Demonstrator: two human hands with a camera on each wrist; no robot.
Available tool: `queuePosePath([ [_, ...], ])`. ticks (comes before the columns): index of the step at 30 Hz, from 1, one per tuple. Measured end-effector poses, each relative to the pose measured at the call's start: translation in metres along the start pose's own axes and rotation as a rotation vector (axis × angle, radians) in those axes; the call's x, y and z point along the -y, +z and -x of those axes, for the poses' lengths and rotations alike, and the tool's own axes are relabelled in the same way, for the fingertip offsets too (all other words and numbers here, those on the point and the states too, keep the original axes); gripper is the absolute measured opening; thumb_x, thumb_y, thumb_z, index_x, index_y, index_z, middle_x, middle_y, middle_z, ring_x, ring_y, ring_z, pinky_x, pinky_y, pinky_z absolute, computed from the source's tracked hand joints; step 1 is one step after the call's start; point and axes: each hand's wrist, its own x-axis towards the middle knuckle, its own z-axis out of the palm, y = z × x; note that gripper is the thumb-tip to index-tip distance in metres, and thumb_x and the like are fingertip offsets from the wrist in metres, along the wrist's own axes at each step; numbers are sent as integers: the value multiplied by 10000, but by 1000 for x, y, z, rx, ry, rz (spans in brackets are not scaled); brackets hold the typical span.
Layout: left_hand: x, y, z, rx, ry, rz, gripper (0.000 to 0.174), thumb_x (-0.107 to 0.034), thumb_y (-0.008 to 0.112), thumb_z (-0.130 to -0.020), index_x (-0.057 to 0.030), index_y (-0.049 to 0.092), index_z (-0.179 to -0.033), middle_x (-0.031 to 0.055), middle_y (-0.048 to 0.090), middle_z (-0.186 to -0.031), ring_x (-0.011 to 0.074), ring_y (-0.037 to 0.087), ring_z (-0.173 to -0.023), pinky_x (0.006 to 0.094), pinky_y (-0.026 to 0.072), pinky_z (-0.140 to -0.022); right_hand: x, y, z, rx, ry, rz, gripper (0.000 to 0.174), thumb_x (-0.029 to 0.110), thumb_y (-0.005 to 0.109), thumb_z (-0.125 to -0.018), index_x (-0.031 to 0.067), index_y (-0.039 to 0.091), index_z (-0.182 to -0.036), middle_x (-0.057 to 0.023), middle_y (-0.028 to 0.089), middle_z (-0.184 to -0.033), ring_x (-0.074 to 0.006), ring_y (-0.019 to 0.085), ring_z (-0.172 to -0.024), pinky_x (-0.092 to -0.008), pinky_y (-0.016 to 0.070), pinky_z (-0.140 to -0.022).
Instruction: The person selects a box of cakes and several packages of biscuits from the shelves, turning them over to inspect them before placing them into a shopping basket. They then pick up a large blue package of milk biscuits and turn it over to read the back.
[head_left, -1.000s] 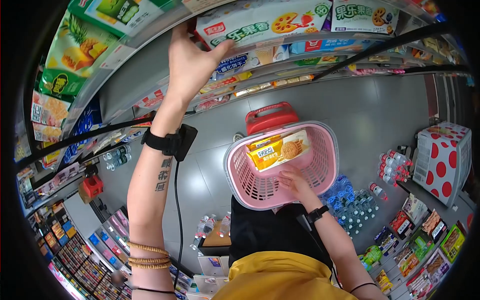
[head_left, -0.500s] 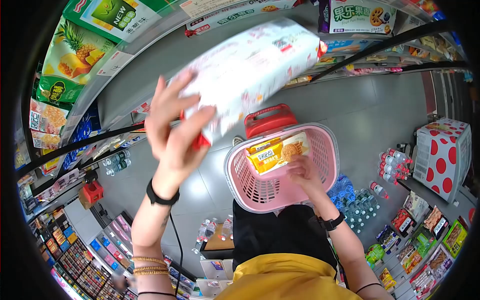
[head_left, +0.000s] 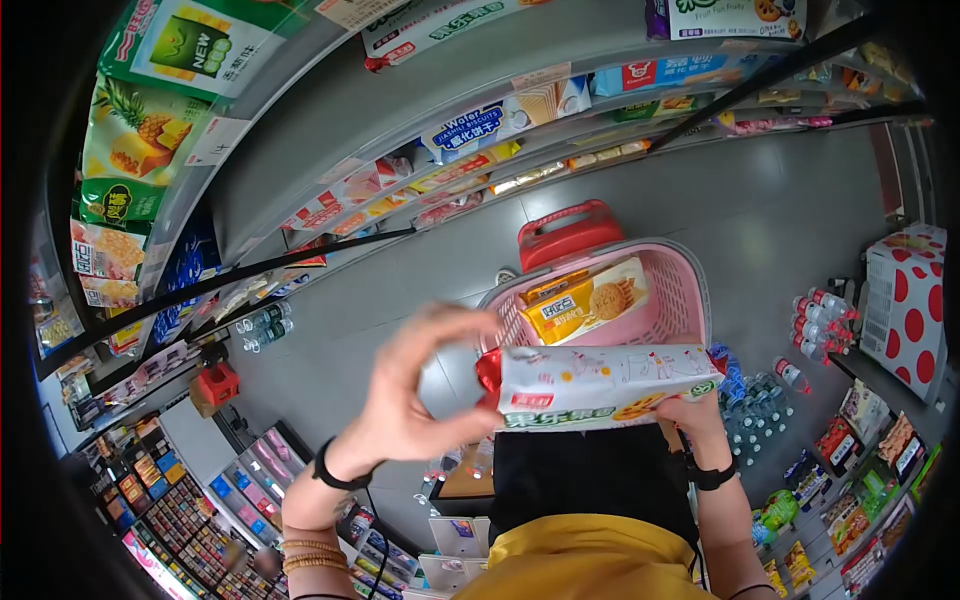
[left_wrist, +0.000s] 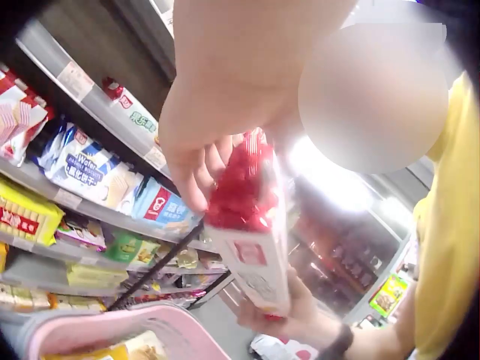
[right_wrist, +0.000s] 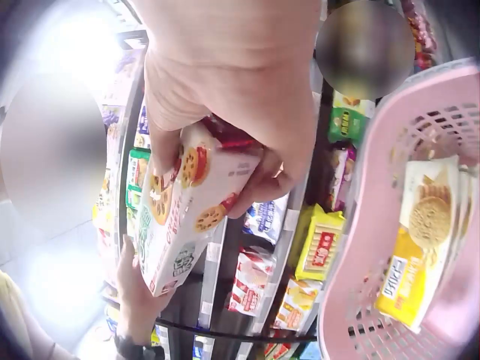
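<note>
A white biscuit pack with red ends and green lettering is held level over the near side of the pink basket. My right hand grips its right end, thumb on one face and fingers on the other in the right wrist view. At the opposite red end, my left hand forms a loose C. A gap shows between its palm and the pack; its thumb tip is right at the lower edge, and its fingertips are above the top edge. Yellow-and-white biscuit packs lie in the basket.
Curved shelves of snacks run along the far side and left, with wafer biscuits on one tier. A red handle stands behind the basket. Bottled water and a red-dotted box are on the right.
My left hand has brought the white biscuit pack from the shelf down over the basket. My right hand has left the basket's inside and taken hold of the pack's right end.
</note>
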Motion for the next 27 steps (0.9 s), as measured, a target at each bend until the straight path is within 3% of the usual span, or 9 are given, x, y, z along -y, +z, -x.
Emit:
queuePosePath([
  [1,-1,-17,-10,-15,78,-239,521,-236,808,-873,3,636,-1302,130,675,-1235,253,634,-1163,369,467,-1029,-5,-6,11,-54,99,-43,774,134,953,-697,11,546,-1343,-126,639,-1327,-198,640,-1202,-356,519,-1015],
  [3,-2,-31,-41,-343,65,-170,413,-219,726,-954,3,637,-1290,99,661,-1266,205,605,-1186,356,444,-1046,-7,-14,18,-98,212,-76,752,105,936,-711,5,549,-1348,-97,705,-1202,-195,689,-1114,-351,549,-973],
  [6,1,-68,-100,-540,72,-370,420,-225,705,-1009,16,615,-1341,112,645,-1329,160,619,-1147,276,483,-981,-28,-30,26,-116,272,-92,781,94,921,-728,-15,520,-1389,-125,689,-1246,-207,683,-1146,-367,544,-992],
  [8,9,-98,-132,-528,14,-624,471,-280,637,-1041,-8,603,-1425,128,645,-1391,203,590,-1285,353,408,-1132,-37,-30,34,-133,264,-105,810,96,918,-735,-36,498,-1414,-139,675,-1273,-206,676,-1150,-365,541,-995],
  [10,14,-111,-161,-543,10,-239,516,-344,620,-1045,-44,587,-1464,117,618,-1439,211,579,-1305,371,412,-1131,-50,-35,41,-108,291,-104,814,102,923,-732,-39,500,-1413,-137,669,-1282,-203,672,-1146,-359,540,-992],
  [13,18,-123,-196,-494,-81,-257,511,-388,601,-1048,-106,592,-1474,67,594,-1483,215,569,-1307,374,417,-1109,-61,-29,50,-123,272,-169,830,134,931,-734,-35,498,-1422,-125,670,-1273,-192,665,-1137,-352,533,-992],
  [20,18,-134,-243,-528,-313,-178,482,-377,668,-1017,-205,605,-1463,-42,596,-1455,122,542,-1235,335,409,-1020,-75,-30,68,-150,219,-245,826,144,931,-735,-22,509,-1425,-112,675,-1274,-189,660,-1145,-354,523,-1001],
  [24,26,-154,-258,-444,-286,-136,428,-256,766,-959,-181,658,-1367,41,626,-1372,160,648,-1100,291,522,-807,-78,-36,76,-158,220,-314,829,135,929,-732,-15,512,-1432,-109,679,-1278,-192,665,-1150,-354,521,-1011],
  [27,37,-167,-261,-320,-160,59,475,-150,788,-932,-152,617,-1376,73,622,-1347,201,660,-1103,335,554,-778,-69,-34,79,-206,210,-342,820,123,924,-729,-14,518,-1428,-112,681,-1281,-201,664,-1171,-358,517,-1027],
])
